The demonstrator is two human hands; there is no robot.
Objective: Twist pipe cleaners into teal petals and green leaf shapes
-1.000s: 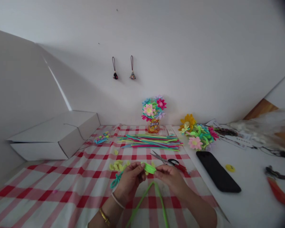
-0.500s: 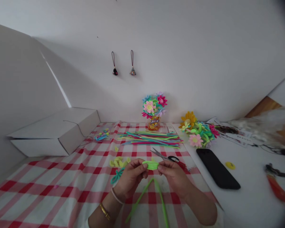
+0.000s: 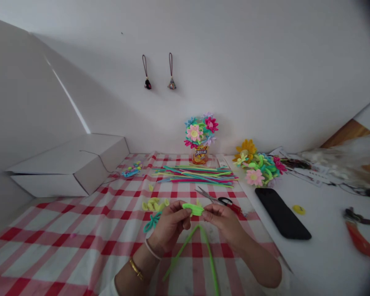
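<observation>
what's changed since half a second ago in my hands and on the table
The green bundle has tipped slightly from near level, right end lower; left hand and right hand both still hold it. The scissors and bent green stem stayed put; the view tipped down.

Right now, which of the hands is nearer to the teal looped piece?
Left: the left hand is just right of the teal looped piece; the right hand is farther right.
</observation>
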